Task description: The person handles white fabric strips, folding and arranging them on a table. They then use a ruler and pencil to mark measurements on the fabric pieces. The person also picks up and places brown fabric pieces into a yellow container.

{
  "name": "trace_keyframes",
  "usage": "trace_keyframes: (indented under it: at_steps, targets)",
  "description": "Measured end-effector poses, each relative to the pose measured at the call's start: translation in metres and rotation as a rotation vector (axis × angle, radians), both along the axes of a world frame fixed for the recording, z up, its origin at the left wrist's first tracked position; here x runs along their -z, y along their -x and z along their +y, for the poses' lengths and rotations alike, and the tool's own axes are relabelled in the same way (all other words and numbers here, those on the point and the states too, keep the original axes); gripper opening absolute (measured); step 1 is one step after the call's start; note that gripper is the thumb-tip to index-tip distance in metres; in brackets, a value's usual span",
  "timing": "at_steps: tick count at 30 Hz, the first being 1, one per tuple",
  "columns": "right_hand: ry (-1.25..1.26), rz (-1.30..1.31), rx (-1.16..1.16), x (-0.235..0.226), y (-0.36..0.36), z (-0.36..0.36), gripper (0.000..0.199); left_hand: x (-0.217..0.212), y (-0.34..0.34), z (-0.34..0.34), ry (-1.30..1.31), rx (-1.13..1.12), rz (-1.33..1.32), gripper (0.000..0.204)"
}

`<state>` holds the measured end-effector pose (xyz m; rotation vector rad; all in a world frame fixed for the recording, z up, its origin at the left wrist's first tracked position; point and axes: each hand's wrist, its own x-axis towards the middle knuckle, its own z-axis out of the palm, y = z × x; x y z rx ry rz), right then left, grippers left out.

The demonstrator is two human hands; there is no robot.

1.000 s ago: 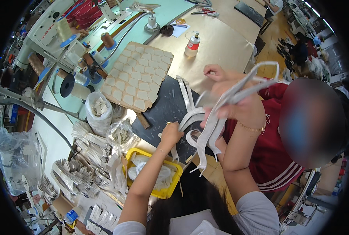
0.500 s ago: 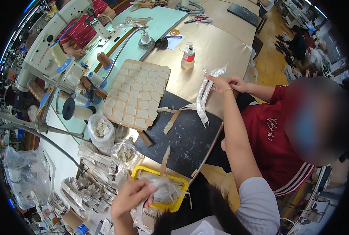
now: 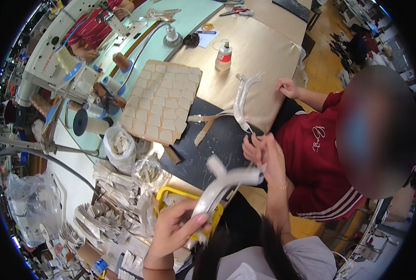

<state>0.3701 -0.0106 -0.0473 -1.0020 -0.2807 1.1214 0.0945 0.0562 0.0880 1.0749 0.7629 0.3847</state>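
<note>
Toward 2 o'clock from left hand (image 3: 171,229), pale strap (image 3: 227,178) stretches lengthwise, lower end gripped; right hand (image 3: 273,162) nearer upper end, grip unclear.

Motion blurs the curved silvery-white strap (image 3: 236,177) in the person's left hand (image 3: 173,229); together they hide much of the yellow plastic basket (image 3: 161,194). The right hand's (image 3: 274,163) exact grip is unclear. The upper edge crops the white metal sewing machine (image 3: 53,52).
</note>
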Motion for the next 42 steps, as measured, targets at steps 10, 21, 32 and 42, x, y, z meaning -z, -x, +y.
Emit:
trace_keyframes:
  at_steps: [10,21,32,42]
  targets:
    - [0.259,0.454,-0.328,0.068,0.071,-0.085,0.051,0.154,-0.029,-0.032,0.008,0.165,0.302,0.028]
    - [0.268,0.830,-0.446,0.096,0.131,-0.098,0.049,0.173,-0.006,-0.074,-0.140,0.239,0.461,0.034]
    - [0.391,0.418,-0.183,0.103,0.145,-0.102,0.018,0.155,0.096,0.004,-0.782,-0.278,0.854,0.039]
    - [0.464,0.352,-0.190,0.106,0.155,-0.104,0.020,0.228,0.135,0.071,-0.888,-0.222,1.112,0.042]
